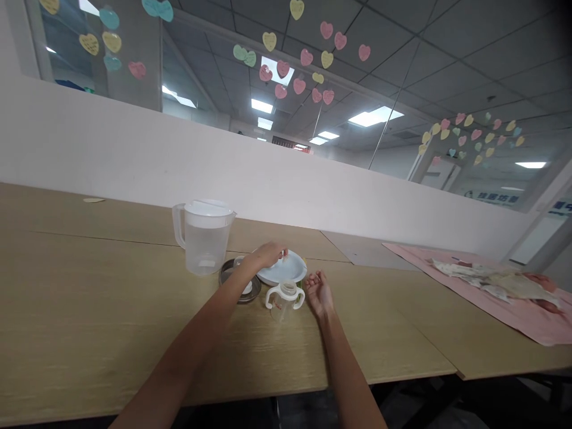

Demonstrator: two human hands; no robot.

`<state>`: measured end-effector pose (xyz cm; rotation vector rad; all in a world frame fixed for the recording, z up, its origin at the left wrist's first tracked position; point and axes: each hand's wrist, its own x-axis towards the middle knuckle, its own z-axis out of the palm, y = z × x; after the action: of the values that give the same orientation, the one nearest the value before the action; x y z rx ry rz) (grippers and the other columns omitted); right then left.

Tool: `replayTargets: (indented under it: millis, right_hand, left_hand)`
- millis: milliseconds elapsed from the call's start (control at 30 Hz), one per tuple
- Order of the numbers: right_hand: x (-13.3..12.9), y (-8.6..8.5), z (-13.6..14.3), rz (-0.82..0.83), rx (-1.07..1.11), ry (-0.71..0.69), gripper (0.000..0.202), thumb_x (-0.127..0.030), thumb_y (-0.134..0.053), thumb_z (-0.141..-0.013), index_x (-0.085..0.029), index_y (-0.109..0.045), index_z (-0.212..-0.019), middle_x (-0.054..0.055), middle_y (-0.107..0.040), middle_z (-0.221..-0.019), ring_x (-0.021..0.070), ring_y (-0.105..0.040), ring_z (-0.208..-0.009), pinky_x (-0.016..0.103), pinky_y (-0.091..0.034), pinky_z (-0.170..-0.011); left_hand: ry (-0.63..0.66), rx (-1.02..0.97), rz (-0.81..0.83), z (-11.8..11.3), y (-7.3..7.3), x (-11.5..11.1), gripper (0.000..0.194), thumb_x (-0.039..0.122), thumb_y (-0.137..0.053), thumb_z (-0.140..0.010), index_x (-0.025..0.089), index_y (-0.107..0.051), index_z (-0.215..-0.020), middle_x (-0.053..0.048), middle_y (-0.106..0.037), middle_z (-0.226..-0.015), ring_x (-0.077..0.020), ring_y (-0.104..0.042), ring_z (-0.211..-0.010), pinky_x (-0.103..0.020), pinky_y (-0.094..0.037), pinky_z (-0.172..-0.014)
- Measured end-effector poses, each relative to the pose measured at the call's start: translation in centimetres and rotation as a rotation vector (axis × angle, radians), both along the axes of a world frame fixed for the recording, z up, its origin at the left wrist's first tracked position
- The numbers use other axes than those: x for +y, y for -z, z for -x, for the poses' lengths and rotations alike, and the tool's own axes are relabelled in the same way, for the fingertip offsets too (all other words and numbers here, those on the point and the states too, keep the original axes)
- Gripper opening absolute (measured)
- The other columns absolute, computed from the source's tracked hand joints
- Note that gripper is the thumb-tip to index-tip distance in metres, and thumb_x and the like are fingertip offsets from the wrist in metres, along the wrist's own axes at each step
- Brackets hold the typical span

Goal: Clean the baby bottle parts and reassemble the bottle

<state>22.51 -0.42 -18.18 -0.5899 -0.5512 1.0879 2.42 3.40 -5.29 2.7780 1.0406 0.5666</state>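
Two-handled bottle: (282, 307) upright before the white bowl (290, 269), its mouth uncovered; closing it seems left to do.
Left hand: (269, 255) fingers pinched over the bowl; I can't tell on what.
Right hand: (319, 290) loosely curled, holding nothing, beside the bowl.
Steel dish: (258, 293) crowding the left, white parts (247, 288) inside.
Surface: (111, 310) front edge nearby; open room rightward.

Looks softly lit, with white glare at the ceiling lights (376, 116). Shows faint shadows on the table (379, 333). Darkens in the top right corner, stretches toward the edges, leaves paper hearts (326, 30) slightly soft.
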Motion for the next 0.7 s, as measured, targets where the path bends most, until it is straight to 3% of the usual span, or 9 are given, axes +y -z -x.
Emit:
replayTargets:
  millis: [133, 300, 567, 700]
  right_hand:
    - [-0.6, -0.5, 1.0, 0.016, -0.021, -0.122, 0.031, -0.042, -0.058, -0.086, -0.022, -0.049, -0.064, -0.006, -0.055, -0.054, 0.0087, -0.053, -0.050, 0.021, -0.048, -0.056]
    - [-1.1, -0.8, 1.3, 0.050, -0.086, -0.158, 0.045, -0.058, -0.053, -0.084, -0.020, -0.053, -0.060, 0.000, -0.062, -0.059, 0.0113, -0.058, -0.056, 0.024, -0.049, -0.061]
    - [-0.9, -0.9, 1.1, 0.085, -0.012, -0.110, 0.043, -0.052, -0.053, -0.088, -0.019, -0.056, -0.060, 0.003, -0.066, -0.062, 0.0118, -0.061, -0.056, 0.025, -0.052, -0.063]
    - [-0.7, -0.9, 0.9, 0.101, 0.077, -0.072, 0.043, -0.048, -0.050, -0.091, -0.019, -0.055, -0.059, 0.002, -0.064, -0.058, 0.0099, -0.060, -0.054, 0.021, -0.051, -0.061]
  left_hand:
    - [0.006, 0.046, 0.025, -0.6, 0.5, 0.2, 0.025, 0.012, -0.047, -0.083, 0.020, -0.065, -0.097, -0.005, -0.071, -0.091, -0.0168, -0.062, -0.080, -0.024, -0.043, -0.069]
    - [-0.002, 0.071, 0.034, -0.9, 0.5, 0.1, 0.024, 0.012, -0.049, -0.084, 0.021, -0.066, -0.098, -0.005, -0.071, -0.093, -0.0173, -0.062, -0.082, -0.024, -0.042, -0.069]
    - [-0.003, 0.094, 0.012, -1.0, -0.3, -1.0, 0.025, 0.012, -0.047, -0.085, 0.020, -0.066, -0.099, -0.007, -0.071, -0.096, -0.0192, -0.062, -0.081, -0.025, -0.042, -0.068]
    - [0.016, 0.029, -0.051, -1.4, 0.0, -1.7, 0.022, 0.013, -0.049, -0.085, 0.019, -0.067, -0.096, -0.008, -0.070, -0.095, -0.0206, -0.062, -0.085, -0.027, -0.043, -0.073]
